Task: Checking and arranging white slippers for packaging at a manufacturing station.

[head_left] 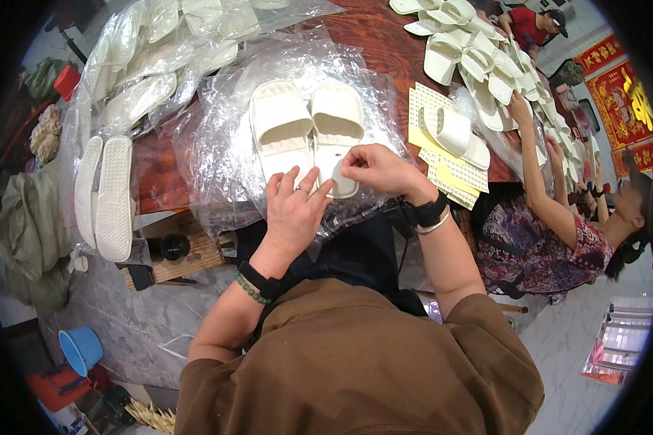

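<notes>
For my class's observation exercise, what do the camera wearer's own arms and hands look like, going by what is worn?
Both forearms are bare below short brown sleeves. The left hand has a thin ring; its wrist wears a black band and green beads. The right hand has another black band at the wrist, plus a silvery bangle. No gloves.

Grey veined floor (156,312), reddish-brown table (370,29), slatted wooden stand (204,255), red-and-gold banners (611,109) at right.
</notes>
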### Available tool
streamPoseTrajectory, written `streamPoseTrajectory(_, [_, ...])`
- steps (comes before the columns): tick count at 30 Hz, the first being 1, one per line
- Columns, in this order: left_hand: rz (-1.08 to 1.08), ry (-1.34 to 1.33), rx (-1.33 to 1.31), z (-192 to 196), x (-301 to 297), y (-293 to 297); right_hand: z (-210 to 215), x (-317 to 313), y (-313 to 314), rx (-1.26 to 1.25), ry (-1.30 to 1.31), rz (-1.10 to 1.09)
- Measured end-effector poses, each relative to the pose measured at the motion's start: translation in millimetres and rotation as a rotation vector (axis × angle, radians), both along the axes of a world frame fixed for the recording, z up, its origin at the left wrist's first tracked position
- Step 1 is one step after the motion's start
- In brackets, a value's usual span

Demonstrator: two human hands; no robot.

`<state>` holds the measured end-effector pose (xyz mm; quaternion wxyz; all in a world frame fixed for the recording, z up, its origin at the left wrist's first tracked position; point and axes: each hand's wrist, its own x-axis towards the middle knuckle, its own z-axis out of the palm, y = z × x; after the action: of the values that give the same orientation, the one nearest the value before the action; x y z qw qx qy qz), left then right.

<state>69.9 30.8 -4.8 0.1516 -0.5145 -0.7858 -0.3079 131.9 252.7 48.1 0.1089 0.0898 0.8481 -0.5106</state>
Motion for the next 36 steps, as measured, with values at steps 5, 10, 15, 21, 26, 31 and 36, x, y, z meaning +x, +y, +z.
streamPoseTrajectory(5, [0.001,0.001,0.003,-0.8,0.0,1.6,0.9,-8.5,-5.2,0.347,0.144,-0.193])
streamPoseTrajectory(10, [-0.002,0.003,0.007,-0.7,0.3,2.3,-8.4,-16.0,-7.4,0.383,0.163,-0.203])
streamPoseTrajectory(15, [0.008,0.004,0.004,-2.7,0.0,1.3,-7.6,-18.8,-9.3,0.417,0.200,-0.204])
streamPoseTrajectory(21, [0.010,0.004,0.000,0.3,0.6,2.6,-12.4,-19.3,-6.4,0.405,0.217,-0.214])
streamPoseTrajectory(26, [0.010,0.002,-0.004,0.7,1.4,3.1,-13.2,-21.5,-3.9,0.403,0.186,-0.180])
streamPoseTrajectory(31, [0.003,0.006,0.004,1.1,0.4,2.2,-1.8,-13.7,-3.8,0.265,0.108,-0.111])
streamPoseTrajectory(36, [0.002,0.005,-0.003,1.7,-0.2,2.7,8.0,-1.3,-4.3,0.055,0.015,-0.006])
